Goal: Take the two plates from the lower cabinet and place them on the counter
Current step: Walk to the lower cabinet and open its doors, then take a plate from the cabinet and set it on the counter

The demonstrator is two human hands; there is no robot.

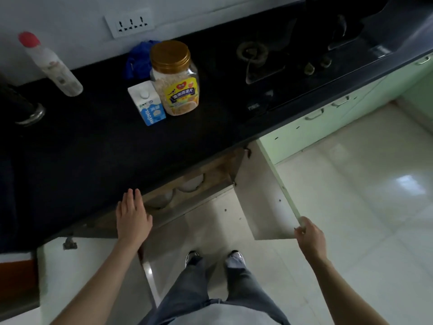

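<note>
Two white plates lie inside the open lower cabinet under the black counter (98, 146): one plate (191, 183) further right, the other plate (167, 198) nearer the left, both partly hidden by the counter edge. My left hand (133, 214) hovers flat with fingers apart at the counter's front edge, just left of the plates, holding nothing. My right hand (310, 233) grips the outer corner of the swung-out right cabinet door (262, 195). The left cabinet door (93, 277) also stands open.
On the counter stand an oat jar with a gold lid (175, 78), a milk carton (147, 103), a blue cloth (140, 58), and a red-capped bottle (50, 64). A gas stove (281, 57) sits to the right. My feet (215, 256) stand on pale floor tiles.
</note>
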